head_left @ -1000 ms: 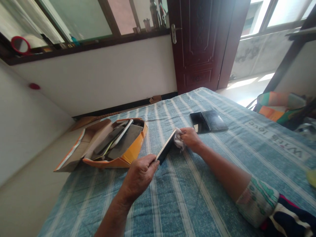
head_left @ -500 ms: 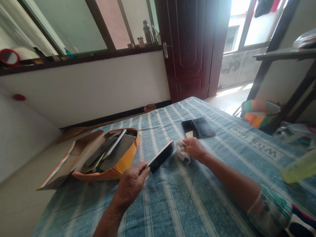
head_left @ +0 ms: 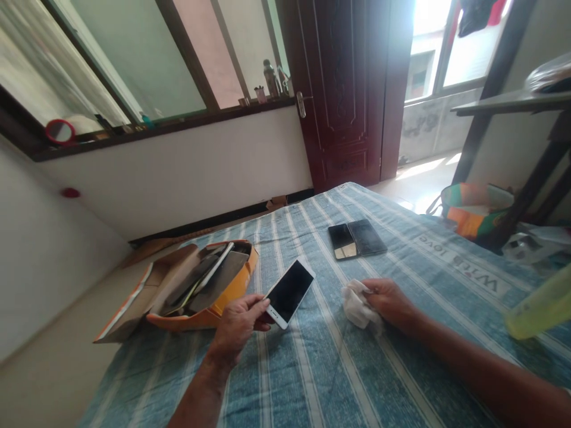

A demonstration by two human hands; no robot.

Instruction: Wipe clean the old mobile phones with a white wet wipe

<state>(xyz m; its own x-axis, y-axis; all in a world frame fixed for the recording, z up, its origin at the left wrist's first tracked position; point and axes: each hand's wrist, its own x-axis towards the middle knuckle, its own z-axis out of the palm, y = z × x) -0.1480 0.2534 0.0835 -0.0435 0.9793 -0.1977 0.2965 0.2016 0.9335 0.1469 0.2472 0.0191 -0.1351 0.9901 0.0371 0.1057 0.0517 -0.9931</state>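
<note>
My left hand (head_left: pixel 243 321) is closed on the lower end of a white smartphone (head_left: pixel 292 292), whose dark screen faces up toward me. A crumpled white tissue (head_left: pixel 359 304) is pinched in my right hand (head_left: pixel 390 303), to the right of the phone and apart from it. Beyond my right hand, a black smartphone (head_left: pixel 342 241) and a dark flat device (head_left: pixel 366 236) lie side by side on the striped bedspread (head_left: pixel 312 368). Left of the held phone sits an open orange cardboard box (head_left: pixel 227 291) with several flat devices inside.
A yellowish translucent bottle (head_left: pixel 539 303) stands at the right edge. Past the bed are a dark red door (head_left: pixel 343 89), a multicoloured bag (head_left: pixel 477 208) and a dark table (head_left: pixel 513 106). A window sill holds a red-rimmed mirror (head_left: pixel 60 132) and small bottles.
The white smartphone has been tilted so its screen shows more fully. My right hand has moved right and nearer to me with the tissue, away from the phone. The camera view has shifted slightly.
</note>
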